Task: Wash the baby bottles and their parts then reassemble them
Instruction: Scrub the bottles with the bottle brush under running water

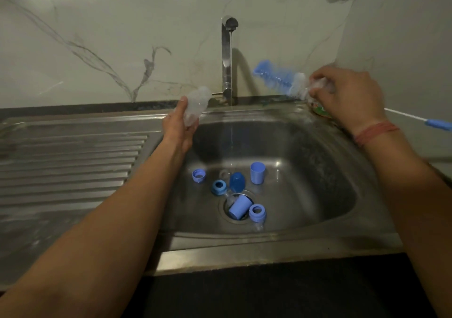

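Both forearms reach out over the sink's (269, 246) front rim. On the basin floor around the drain (238, 207) lie the loose blue parts: 2 screw rings (257, 212), 1 just right of the drain and 1 at its upper left, 1 cap on its side (239, 206) across the drain, 1 cup-shaped cap (257, 172) standing toward the back, plus a darker domed piece (236, 181) and a small ring (198, 175) to the left. Farther back, the left hand (179, 129) grips a clear bottle (195, 106) at the basin's back left edge, its long axis tilted up and right toward the running tap (228, 56). At the back right corner the right hand (347, 95) has fingers curled around something clear and blurred, with the blue bottle brush (274, 75) pointing left toward the bottle. Judging by this, brush and bottle mouth must be brought together over the basin; they are well apart now.
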The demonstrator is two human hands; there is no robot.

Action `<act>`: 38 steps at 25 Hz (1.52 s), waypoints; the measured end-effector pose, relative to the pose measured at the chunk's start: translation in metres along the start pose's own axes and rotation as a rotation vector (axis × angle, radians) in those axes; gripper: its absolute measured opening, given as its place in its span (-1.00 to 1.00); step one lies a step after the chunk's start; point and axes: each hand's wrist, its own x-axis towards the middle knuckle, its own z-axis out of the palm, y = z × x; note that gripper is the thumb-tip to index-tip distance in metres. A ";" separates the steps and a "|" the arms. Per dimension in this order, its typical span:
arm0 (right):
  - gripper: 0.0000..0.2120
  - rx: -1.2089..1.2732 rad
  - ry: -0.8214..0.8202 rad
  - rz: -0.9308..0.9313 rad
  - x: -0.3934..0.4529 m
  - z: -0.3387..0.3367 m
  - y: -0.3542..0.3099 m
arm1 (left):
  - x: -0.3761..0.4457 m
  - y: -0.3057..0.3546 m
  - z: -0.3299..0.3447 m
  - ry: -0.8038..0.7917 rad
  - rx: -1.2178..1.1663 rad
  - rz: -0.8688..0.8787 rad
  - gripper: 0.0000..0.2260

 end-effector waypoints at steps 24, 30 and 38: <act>-0.64 0.163 -0.170 -0.024 -0.017 0.056 -0.046 | -0.050 -0.030 0.047 -0.566 0.097 -0.348 -0.58; -0.65 0.243 -0.276 -0.133 -0.026 0.052 -0.065 | -0.037 -0.022 0.037 -0.423 0.129 -0.121 -0.59; -0.72 -0.042 -0.171 -0.073 -0.020 0.056 -0.038 | -0.058 -0.033 0.057 -0.545 0.288 -0.264 -0.60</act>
